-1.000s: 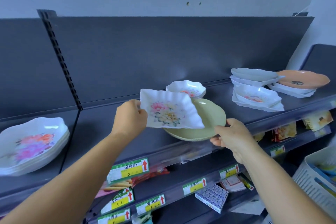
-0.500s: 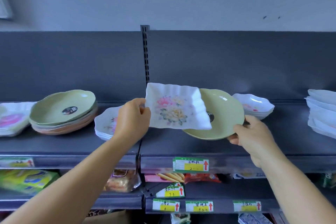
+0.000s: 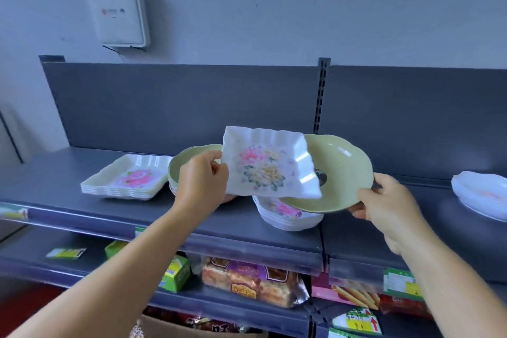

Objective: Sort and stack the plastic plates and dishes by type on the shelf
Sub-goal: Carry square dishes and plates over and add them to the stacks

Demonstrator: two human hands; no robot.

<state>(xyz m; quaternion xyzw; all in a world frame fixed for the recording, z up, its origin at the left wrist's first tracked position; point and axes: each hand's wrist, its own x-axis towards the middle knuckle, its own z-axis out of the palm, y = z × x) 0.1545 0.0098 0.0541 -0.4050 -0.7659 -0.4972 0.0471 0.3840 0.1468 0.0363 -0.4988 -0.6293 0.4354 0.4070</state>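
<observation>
My left hand (image 3: 201,184) grips the left edge of a white square floral dish (image 3: 270,164), held in the air above the shelf. A round green plate (image 3: 340,170) is held by its right rim in my right hand (image 3: 384,206); the square dish overlaps its left part. Behind my left hand stands a stack of green round plates (image 3: 192,155), partly hidden. A stack of square floral dishes (image 3: 129,177) lies left of it. Under the held plate sits a stack of small white floral bowls (image 3: 285,214).
The dark shelf (image 3: 82,214) runs left to right with an upright post (image 3: 319,96) at the back. More white dishes (image 3: 482,195) lie at the far right. Packaged snacks (image 3: 252,280) fill the lower shelf. A white box (image 3: 118,11) hangs on the wall.
The view has swung left along the shelf. Both hands carried the square dish and green plate leftward, now over the green plate stack and the small bowls.
</observation>
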